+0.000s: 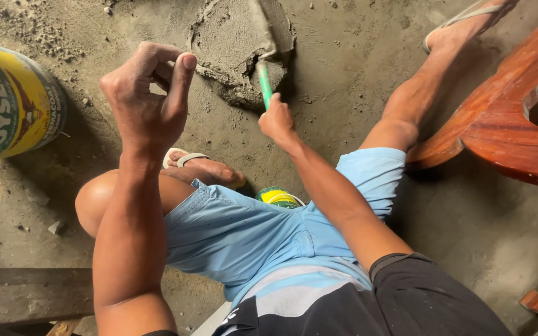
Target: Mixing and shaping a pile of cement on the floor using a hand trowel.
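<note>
the right hand [276, 121], fingers wrapped tight, grips the green-handled steel trowel [263, 56], its blade set into the grey wet mortar mound [235, 43] on the concrete floor [344, 68], while the left hand [147, 99] hovers empty, fingers loosely curled.

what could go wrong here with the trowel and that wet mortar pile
The right hand holds the green-handled trowel only at its handle end, so it may twist or slip in the mortar pile. Both sandalled feet are bare-skinned and near the mix, so splashes could reach skin. The left hand hangs free, giving no brace while squatting.
</note>
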